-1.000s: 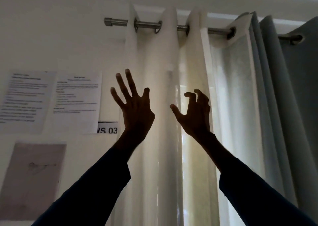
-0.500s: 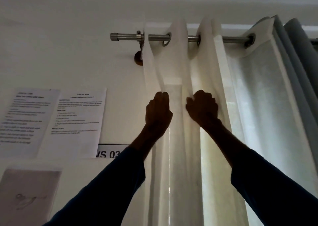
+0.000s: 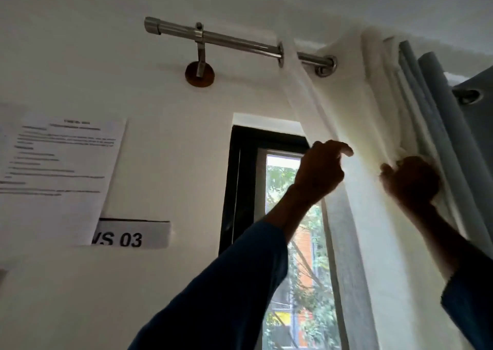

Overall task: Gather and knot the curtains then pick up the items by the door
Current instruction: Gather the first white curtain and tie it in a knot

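The white curtain (image 3: 354, 125) hangs bunched at the right end of the rod (image 3: 234, 41), against a grey curtain (image 3: 440, 115), leaving the dark-framed window (image 3: 290, 216) bare. A paper (image 3: 58, 157) and a "VS 03" label (image 3: 130, 239) are stuck to the white wall on the left. The raised right hand (image 3: 410, 181) clenches the gathered folds. The left hand (image 3: 318, 173) has curled fingers at the curtain's edge, but I cannot tell whether it grips.

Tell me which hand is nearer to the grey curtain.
Right. The right hand grips the bunched white curtain right beside the grey curtain; the left hand is farther left, at the white curtain's edge in front of the window.
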The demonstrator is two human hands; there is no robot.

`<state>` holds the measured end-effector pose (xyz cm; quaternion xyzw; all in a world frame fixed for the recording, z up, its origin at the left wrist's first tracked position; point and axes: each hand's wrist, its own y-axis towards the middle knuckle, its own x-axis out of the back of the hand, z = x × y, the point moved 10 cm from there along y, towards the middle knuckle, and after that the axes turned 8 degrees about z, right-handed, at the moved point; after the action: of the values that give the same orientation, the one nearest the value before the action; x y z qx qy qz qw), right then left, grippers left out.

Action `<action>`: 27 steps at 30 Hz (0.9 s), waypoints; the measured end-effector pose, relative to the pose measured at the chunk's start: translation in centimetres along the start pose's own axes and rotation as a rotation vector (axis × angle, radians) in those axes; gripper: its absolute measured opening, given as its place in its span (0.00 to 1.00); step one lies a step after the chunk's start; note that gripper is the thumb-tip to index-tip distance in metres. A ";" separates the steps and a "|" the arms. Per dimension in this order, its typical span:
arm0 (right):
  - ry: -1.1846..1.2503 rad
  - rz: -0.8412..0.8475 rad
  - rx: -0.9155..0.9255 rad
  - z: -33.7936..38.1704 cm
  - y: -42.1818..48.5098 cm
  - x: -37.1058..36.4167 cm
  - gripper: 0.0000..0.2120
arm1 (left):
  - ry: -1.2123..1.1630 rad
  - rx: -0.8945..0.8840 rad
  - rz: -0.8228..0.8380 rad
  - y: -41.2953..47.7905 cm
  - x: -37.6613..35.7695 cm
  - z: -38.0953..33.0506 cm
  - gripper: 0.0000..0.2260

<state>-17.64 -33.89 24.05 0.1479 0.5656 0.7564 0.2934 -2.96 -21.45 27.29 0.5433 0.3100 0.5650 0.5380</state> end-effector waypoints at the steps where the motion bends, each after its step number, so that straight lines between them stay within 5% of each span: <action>1: -0.028 -0.002 0.035 0.4 -0.7 -0.3 0.27 | 0.031 0.004 -0.006 -0.5 0.2 0.6 0.17; 8: -0.005 -0.064 0.208 9.8 -6.0 1.4 0.10 | 0.080 0.070 -0.149 -4.2 4.0 4.0 0.09; 18: 0.177 -0.016 0.266 15.8 -7.7 3.6 0.10 | 0.132 -0.122 -0.369 -7.0 10.9 -0.2 0.06; 27: 0.206 0.020 0.332 15.0 -9.7 5.2 0.10 | -0.004 -0.038 -0.092 -7.2 8.5 -0.3 0.07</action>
<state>-10.71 -17.35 19.11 0.1215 0.7080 0.6669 0.1981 0.14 -11.75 22.87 0.5194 0.3227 0.5444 0.5742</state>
